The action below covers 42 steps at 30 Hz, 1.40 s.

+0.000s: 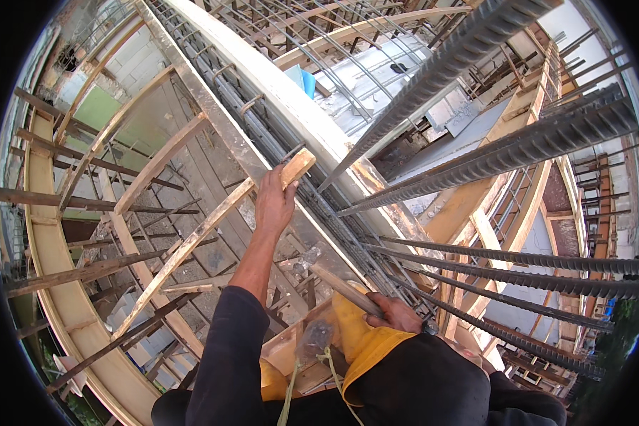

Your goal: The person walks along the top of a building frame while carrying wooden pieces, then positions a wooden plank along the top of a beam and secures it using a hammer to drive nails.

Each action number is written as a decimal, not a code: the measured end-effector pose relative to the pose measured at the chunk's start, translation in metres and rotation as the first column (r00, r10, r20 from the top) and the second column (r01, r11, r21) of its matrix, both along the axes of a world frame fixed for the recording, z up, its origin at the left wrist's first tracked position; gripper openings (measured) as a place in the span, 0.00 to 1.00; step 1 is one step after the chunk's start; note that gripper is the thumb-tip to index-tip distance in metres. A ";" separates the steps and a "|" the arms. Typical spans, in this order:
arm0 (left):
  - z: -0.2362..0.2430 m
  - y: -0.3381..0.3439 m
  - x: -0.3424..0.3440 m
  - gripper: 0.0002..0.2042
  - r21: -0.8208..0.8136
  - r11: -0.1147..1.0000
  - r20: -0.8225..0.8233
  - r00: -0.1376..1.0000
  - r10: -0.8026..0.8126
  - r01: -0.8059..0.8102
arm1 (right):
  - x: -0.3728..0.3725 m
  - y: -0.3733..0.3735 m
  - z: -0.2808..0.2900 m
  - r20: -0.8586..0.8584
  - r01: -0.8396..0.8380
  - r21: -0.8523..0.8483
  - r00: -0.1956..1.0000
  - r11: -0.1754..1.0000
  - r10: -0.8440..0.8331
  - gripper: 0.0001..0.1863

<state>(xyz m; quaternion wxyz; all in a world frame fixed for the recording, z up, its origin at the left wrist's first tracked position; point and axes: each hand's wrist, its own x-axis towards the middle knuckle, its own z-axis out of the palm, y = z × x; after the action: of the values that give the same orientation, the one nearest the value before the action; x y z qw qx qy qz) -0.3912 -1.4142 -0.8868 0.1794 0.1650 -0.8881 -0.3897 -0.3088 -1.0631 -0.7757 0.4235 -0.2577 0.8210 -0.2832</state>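
Note:
My left hand (274, 204) is wrapped round the upper end of a long wooden strip (202, 231), right by the edge of the beam formwork (227, 145). The strip slopes down to the lower left. In my right hand (396, 314) is a hammer (344, 287), gripped by its wooden handle. Its greyish head points up and left and is blurred. Steel reinforcing bars (263, 135) run inside the formwork beside my left hand. Between my legs hangs a clear plastic bag (315, 339) on greenish strings; its contents cannot be made out.
Thick ribbed rebars (490, 153) stick up on the right, close to my right arm. Below on the left are timber props (78, 273) and curved formwork (53, 284), with a drop between them. My yellow boot (358, 326) is beside the beam. A pale slab (369, 78) lies beyond.

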 end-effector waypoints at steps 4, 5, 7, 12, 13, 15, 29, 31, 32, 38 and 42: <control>-0.005 0.006 0.026 0.22 0.035 0.997 -0.006 0.997 0.074 -0.074 | 0.010 0.027 -0.014 0.072 0.053 -0.068 0.996 0.996 -0.048 0.31; -0.005 0.009 0.032 0.23 0.031 0.994 -0.003 0.994 0.108 -0.107 | 0.009 0.034 -0.003 0.037 0.039 -0.001 0.999 0.999 -0.039 0.32; -0.022 0.011 0.048 0.22 0.018 0.984 -0.002 0.984 0.177 -0.177 | 0.006 0.042 0.012 0.036 0.056 0.061 0.998 0.997 -0.058 0.33; -0.044 0.032 0.059 0.22 0.649 0.644 0.023 0.856 0.516 -0.406 | 0.005 0.045 0.018 -0.037 0.032 0.088 0.999 0.996 -0.028 0.33; -0.047 0.029 0.063 0.23 0.861 0.346 0.103 0.793 0.600 -0.373 | 0.002 0.039 0.016 -0.036 0.021 0.077 0.999 0.997 -0.018 0.33; -0.048 0.029 0.061 0.24 0.874 0.299 0.161 0.810 0.563 -0.382 | 0.002 0.032 0.007 -0.045 -0.053 0.026 0.998 0.998 0.054 0.30; -0.035 0.008 0.070 0.25 0.948 0.130 0.220 0.891 0.397 -0.292 | 0.014 -0.034 -0.031 0.109 -0.002 -0.074 0.994 0.997 0.010 0.24; -0.032 0.022 0.065 0.25 0.951 0.125 0.213 0.890 0.404 -0.284 | 0.014 -0.027 -0.035 0.115 0.003 -0.083 0.993 0.997 0.007 0.25; -0.033 0.026 0.065 0.25 0.953 0.121 0.208 0.887 0.411 -0.279 | 0.015 -0.028 -0.032 0.125 0.007 -0.093 0.992 0.996 0.005 0.26; -0.034 0.023 0.067 0.18 0.966 0.107 0.164 0.881 0.444 -0.234 | 0.020 -0.032 -0.042 0.255 -0.124 -0.131 0.955 0.984 0.154 0.26; -0.027 0.050 0.050 0.17 0.963 0.144 0.140 0.884 0.447 -0.226 | 0.020 -0.025 -0.054 0.238 -0.093 -0.152 0.963 0.984 0.128 0.29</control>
<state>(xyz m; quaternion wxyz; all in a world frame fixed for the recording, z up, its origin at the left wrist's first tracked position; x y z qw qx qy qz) -0.3411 -1.3647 -0.9138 0.2005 0.3980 -0.3745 -0.8131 -0.2893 -1.0876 -0.8292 0.5185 -0.2950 0.7244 -0.3455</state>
